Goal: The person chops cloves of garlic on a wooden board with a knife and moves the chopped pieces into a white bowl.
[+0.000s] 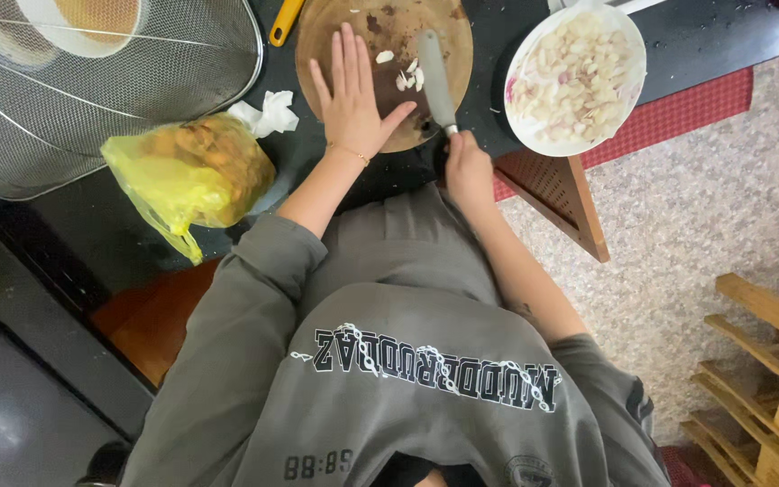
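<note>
A round wooden cutting board (380,32) lies on the dark counter, with a few pale garlic pieces (407,77) on it. My left hand (351,95) rests flat on the board, fingers spread, just left of the pieces. My right hand (467,167) grips the handle of a knife (435,79) whose broad blade lies across the board's right side beside the garlic. A white bowl (534,50) heaped with peeled garlic cloves stands to the right of the board.
A yellow plastic bag (182,171) with brownish contents sits left of my arm, crumpled white paper (268,113) by it. A wire mesh dome (92,90) covers a dish at top left. A wooden rack (768,361) stands on the floor at right.
</note>
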